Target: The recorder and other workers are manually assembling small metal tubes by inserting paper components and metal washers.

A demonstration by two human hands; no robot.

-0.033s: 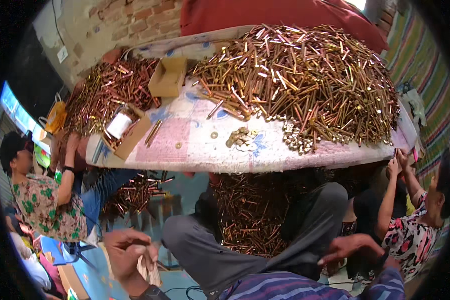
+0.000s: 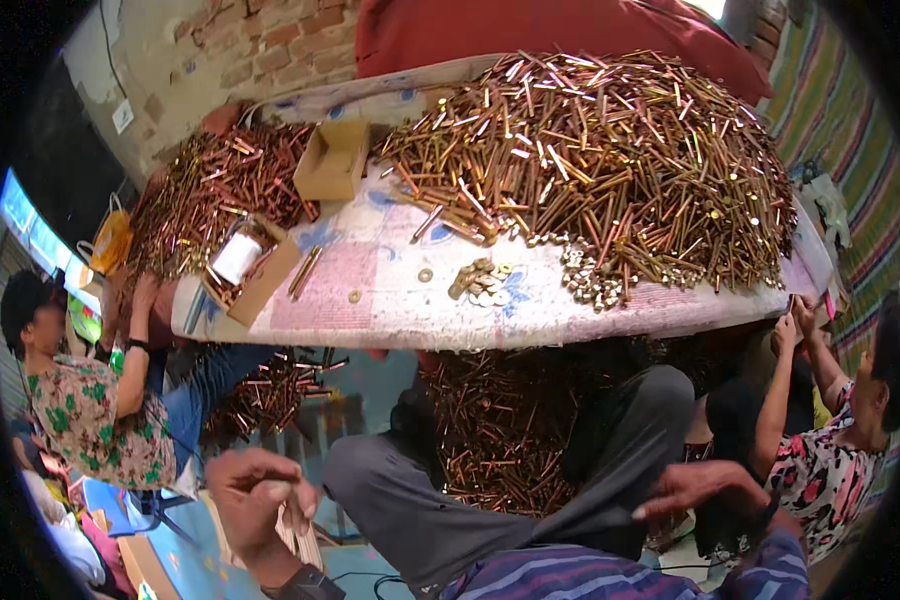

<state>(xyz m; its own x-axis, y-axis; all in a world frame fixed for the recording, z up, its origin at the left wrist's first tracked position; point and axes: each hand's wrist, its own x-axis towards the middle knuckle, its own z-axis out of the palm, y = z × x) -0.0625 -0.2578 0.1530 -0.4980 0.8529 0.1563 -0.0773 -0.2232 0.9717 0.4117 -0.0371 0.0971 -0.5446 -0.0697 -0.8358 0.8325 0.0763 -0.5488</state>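
Note:
My left hand (image 2: 260,505) is raised at the lower left, beside my left knee. Its fingers curl in toward the thumb, and whatever they may hold is hidden. My right hand (image 2: 692,490) hovers by my right thigh, fingers loosely stretched and holding nothing visible. In front of me a cloth-covered table (image 2: 410,295) bears a large heap of long brassy bolts (image 2: 610,150). Along its near edge lie a small pile of washers (image 2: 482,283) and a cluster of shiny nuts (image 2: 592,275). Neither hand touches these. More bolts (image 2: 505,440) lie in a heap between my legs.
A second bolt heap (image 2: 235,170) covers the table's left end. Near it stand an open cardboard box (image 2: 332,165) and another box (image 2: 265,285) holding a white cylinder (image 2: 237,258). One person (image 2: 95,400) sits at the left, another (image 2: 830,450) at the right, both with hands at the table.
The view has shifted slightly. My left hand has risen a little, and my right hand has tilted slightly. The bolts, washers and nuts look unmoved.

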